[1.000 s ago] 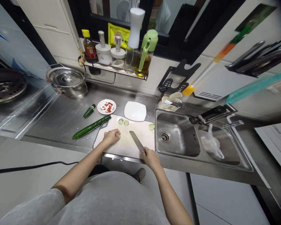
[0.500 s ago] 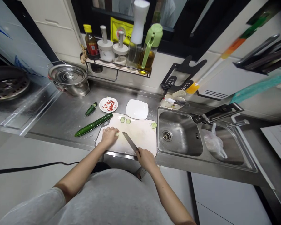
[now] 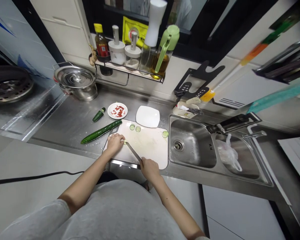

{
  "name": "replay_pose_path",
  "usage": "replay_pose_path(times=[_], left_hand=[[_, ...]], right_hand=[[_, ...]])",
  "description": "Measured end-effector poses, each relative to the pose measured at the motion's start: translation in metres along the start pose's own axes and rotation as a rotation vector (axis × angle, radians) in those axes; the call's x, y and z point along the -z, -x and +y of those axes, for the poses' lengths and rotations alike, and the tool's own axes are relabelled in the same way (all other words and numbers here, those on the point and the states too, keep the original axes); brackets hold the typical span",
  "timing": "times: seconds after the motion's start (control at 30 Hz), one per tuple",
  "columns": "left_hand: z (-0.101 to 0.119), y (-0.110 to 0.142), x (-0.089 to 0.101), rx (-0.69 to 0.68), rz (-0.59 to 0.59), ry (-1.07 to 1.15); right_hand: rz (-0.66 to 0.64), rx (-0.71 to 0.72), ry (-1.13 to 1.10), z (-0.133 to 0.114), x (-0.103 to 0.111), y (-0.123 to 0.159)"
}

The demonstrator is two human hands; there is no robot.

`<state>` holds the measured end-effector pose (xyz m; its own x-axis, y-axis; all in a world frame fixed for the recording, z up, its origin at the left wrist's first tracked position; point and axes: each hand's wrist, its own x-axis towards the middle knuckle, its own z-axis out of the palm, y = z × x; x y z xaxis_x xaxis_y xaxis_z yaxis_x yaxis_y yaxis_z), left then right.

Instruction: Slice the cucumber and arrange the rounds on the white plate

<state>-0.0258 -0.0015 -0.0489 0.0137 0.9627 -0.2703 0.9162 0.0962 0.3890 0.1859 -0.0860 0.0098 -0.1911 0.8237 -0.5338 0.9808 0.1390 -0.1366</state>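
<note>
My right hand [image 3: 149, 168] is closed round the handle of a kitchen knife [image 3: 133, 151]. The blade points up and left, its tip at a small pale green cucumber slice [image 3: 125, 142]. My left hand [image 3: 115, 143] has its fingers curled together on that slice, at the left side of the white cutting board [image 3: 150, 151]. Two more cucumber slices [image 3: 138, 129] lie near the board's far edge, and other cut pieces [image 3: 165, 134] rest at its right corner. A long whole cucumber [image 3: 100, 132] lies left of the board, one end over its corner.
Behind the board stand an empty white dish [image 3: 147, 116] and a plate [image 3: 109, 111] with chopped red bits. A cut cucumber piece [image 3: 98, 115] lies farther left, near a lidded steel pot [image 3: 86, 91]. The sink [image 3: 190, 146] is on the right. A shelf [image 3: 130, 68] of bottles hangs behind.
My right hand has moved left with the knife, bringing the blade's tip to the slice at my left fingertips. My left hand stays in nearly the same spot on the board.
</note>
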Motion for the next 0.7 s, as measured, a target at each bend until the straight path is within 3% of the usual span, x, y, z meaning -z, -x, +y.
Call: replay_pose_path(times=[0.7], left_hand=[[0.003, 0.001, 0.000, 0.011, 0.006, 0.005]], right_hand=[[-0.064, -0.013, -0.013, -0.011, -0.002, -0.003]])
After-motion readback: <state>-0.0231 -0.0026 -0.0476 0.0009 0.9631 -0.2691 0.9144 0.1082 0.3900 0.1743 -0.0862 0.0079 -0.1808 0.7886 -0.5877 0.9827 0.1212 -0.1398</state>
